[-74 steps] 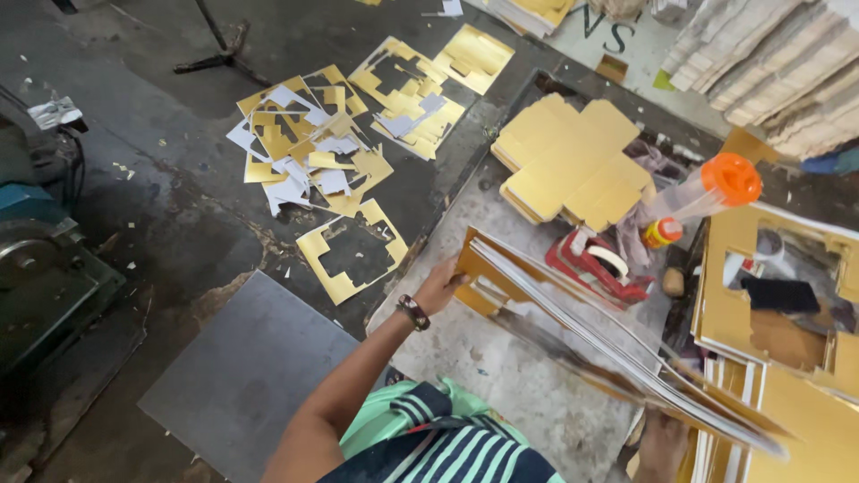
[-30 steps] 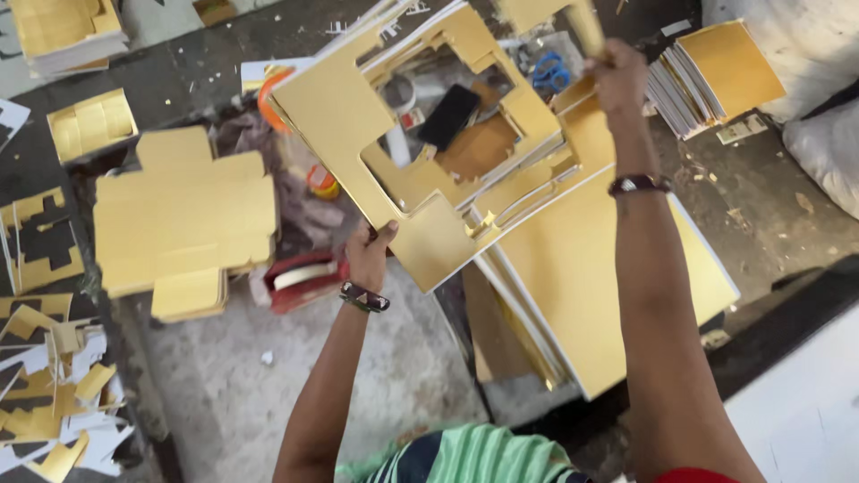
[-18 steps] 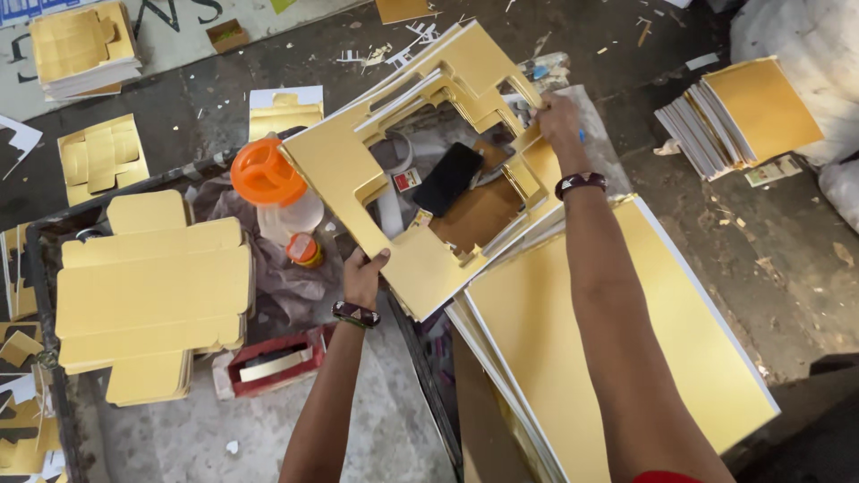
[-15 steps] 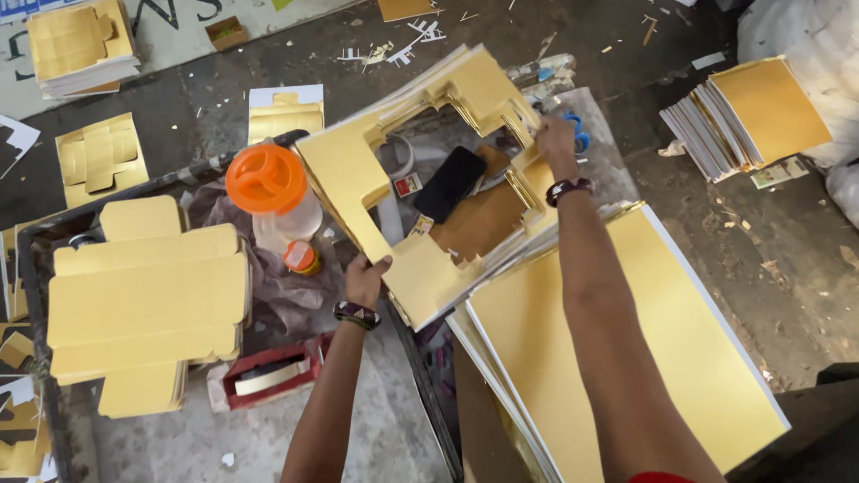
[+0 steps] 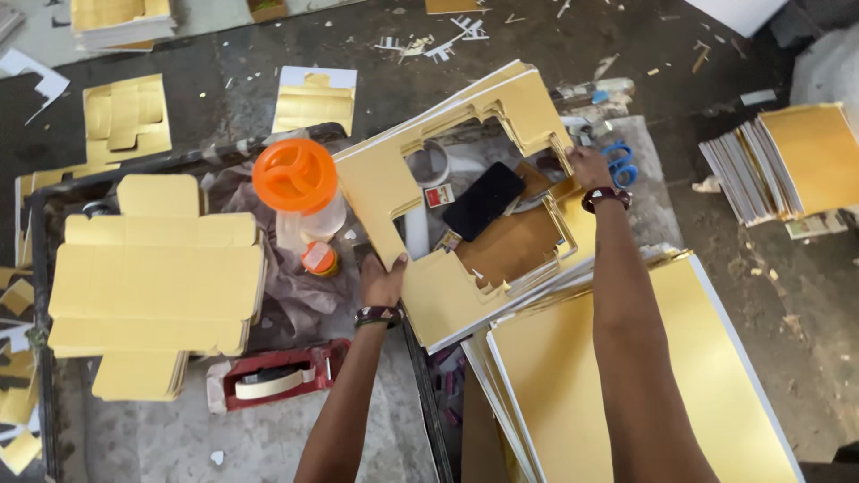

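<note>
I see a dark, littered floor (image 5: 555, 45). On it: gold sheets (image 5: 644, 376) stacked lower right, another stack (image 5: 796, 161) at right, die-cut blanks (image 5: 157, 277) left, tape dispenser (image 5: 273, 376), paper scraps (image 5: 429, 40).

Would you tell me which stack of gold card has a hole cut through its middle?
The stack of cut-out frames held by both hands; the other gold stacks are solid.

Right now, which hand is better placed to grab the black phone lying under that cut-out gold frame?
Probably the right hand: it grips the frame stack at its far edge, closer to the phone. The left hand holds the near edge, farther off.
</note>
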Motion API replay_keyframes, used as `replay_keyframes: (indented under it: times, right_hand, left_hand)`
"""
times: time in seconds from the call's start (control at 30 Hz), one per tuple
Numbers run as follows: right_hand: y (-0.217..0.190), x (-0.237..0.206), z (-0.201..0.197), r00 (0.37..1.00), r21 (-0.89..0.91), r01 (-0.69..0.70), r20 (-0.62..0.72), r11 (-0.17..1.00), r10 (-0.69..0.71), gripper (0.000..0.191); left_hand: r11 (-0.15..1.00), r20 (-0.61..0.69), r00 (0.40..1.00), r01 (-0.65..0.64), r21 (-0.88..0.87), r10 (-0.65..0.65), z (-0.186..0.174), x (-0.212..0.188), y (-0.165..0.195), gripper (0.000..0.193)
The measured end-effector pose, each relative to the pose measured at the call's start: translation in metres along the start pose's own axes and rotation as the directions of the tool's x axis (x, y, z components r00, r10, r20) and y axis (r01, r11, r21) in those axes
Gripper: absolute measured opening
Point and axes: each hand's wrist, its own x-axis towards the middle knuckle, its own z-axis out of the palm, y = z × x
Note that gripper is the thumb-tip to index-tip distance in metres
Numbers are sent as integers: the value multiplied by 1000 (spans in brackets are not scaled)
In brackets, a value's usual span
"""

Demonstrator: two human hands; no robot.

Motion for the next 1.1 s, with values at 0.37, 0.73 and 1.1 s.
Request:
replay_keyframes:
  times: [0.37,0.73,1.1]
  right_hand:
    - [6,-1,-36,971,696,-238,176,678,161,12]
    - [-5,-79,-145,959,776,247,-283,581,-29,15]
    - [-32,-268,-214,856,777,436,-514,454,56,12]
  left_hand:
    - [998,-236,971,-56,-27,48,28,0,14,48]
    - [818,-128,960,-281,-503,251,12,8,43,28]
    - [377,-92,745,-435,-817,661,-184,-111,70,72]
